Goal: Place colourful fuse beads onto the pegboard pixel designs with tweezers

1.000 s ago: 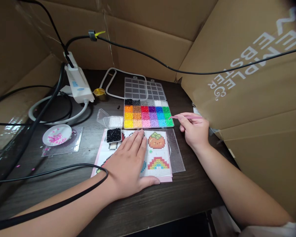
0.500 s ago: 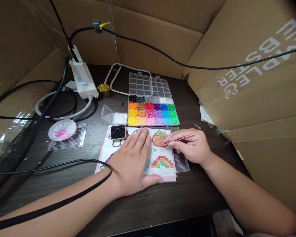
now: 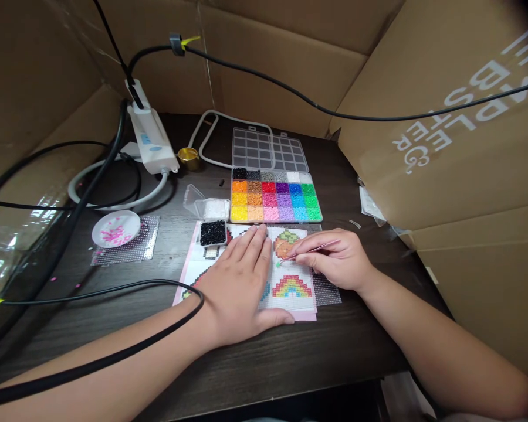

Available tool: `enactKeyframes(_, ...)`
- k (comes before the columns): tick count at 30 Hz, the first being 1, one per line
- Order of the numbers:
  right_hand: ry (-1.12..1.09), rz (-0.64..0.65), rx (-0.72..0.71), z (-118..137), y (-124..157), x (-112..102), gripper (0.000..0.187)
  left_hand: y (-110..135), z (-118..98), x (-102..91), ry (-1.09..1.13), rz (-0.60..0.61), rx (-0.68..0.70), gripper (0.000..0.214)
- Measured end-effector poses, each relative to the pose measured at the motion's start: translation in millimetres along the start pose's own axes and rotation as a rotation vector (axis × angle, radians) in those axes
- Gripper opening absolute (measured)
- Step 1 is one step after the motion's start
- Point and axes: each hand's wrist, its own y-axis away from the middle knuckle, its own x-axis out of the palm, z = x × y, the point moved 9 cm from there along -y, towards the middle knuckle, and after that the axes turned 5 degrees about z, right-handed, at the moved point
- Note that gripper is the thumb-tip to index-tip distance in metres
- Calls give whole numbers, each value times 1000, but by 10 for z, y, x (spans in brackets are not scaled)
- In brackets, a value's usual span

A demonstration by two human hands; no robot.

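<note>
My left hand [image 3: 242,281] lies flat with fingers stretched out over a printed pattern sheet [image 3: 305,302], which shows a rainbow and a fruit drawn in small squares. Pinched in my right hand [image 3: 337,258] is a pair of pink tweezers [image 3: 321,247], tips pointing left and down at a few green beads [image 3: 278,264] on the sheet. Whether the tips grip a bead is too small to tell. A clear pegboard [image 3: 328,288] sticks out from under the sheet on the right. Beyond my fingertips stands an open bead box [image 3: 276,199] sorted by colour.
A small box of black beads [image 3: 213,233] sits on the sheet's upper left, with a box of white beads [image 3: 215,208] behind it. Farther left, a white dish [image 3: 117,229] holds pink beads. A power strip [image 3: 152,138] and black cable [image 3: 149,285] lie nearby; cardboard walls [image 3: 281,64] surround the table.
The tweezers' tips have moved down and left, from the fruit picture to the green beads. My left hand stays flat in place. The whole view has shifted slightly.
</note>
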Motion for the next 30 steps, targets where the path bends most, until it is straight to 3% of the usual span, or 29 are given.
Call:
enactKeyframes(14, -2, -51, 39, -33, 9, -57, 6, -11, 6, 22, -12, 0, 7, 124)
enactKeyframes(18, -7, -231, 86, -77, 23, -323, 7, -2, 12, 21, -14, 13, -2, 123)
enactKeyframes(25, 86, -672, 13, -202, 90, -956, 12, -3, 16, 26, -29, 35, -8, 122)
enactKeyframes(30, 229, -660, 77, -239, 61, -967, 12, -17, 24, 23, -22, 23, -7, 123)
